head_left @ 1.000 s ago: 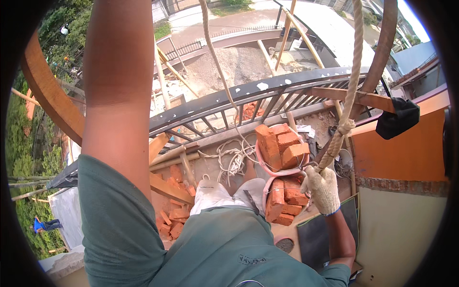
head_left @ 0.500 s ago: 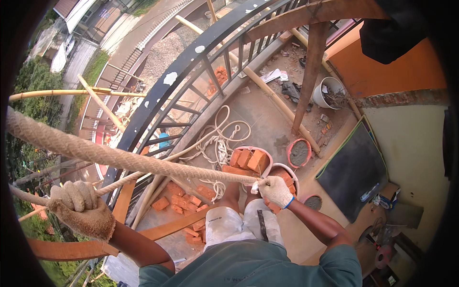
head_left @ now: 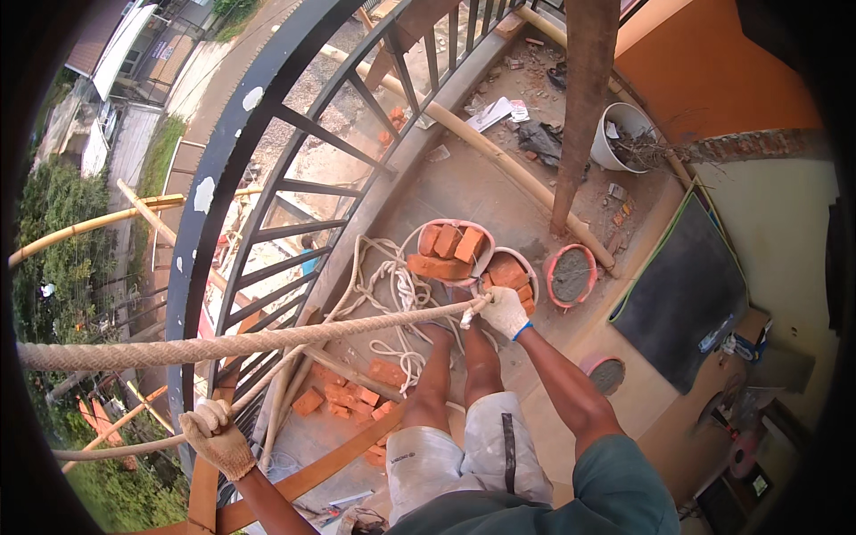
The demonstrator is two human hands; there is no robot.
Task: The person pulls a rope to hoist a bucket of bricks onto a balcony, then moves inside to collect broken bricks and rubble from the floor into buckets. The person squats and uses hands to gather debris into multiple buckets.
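My left hand (head_left: 217, 439), in a soiled knit glove, is closed around a rope strand (head_left: 120, 452) at the railing's near side. Out in front, my right hand (head_left: 505, 314), gloved with a blue cuff, grips the pale end of a thick rope (head_left: 259, 346) that stretches in from the left edge. Whether both strands are one rope I cannot tell. Just beyond the right hand stand a bucket (head_left: 489, 256) heaped with orange bricks (head_left: 448, 242) and a second bucket (head_left: 536, 283) with bricks, partly hidden by that hand. Loose rope (head_left: 397, 283) lies tangled on the floor beside the buckets.
A black metal railing (head_left: 294, 116) curves along the left, with a drop beyond. Broken bricks (head_left: 343, 397) lie by a wooden plank (head_left: 334, 452). Farther right are a mortar bucket (head_left: 571, 275), a bamboo pole (head_left: 508, 169), a wooden post (head_left: 584, 116) and a white bucket (head_left: 615, 138).
My left hand has come down and inward, still gripping the rope. My right hand has reached farther out with the rope's end. The view has shifted, showing more of my legs.
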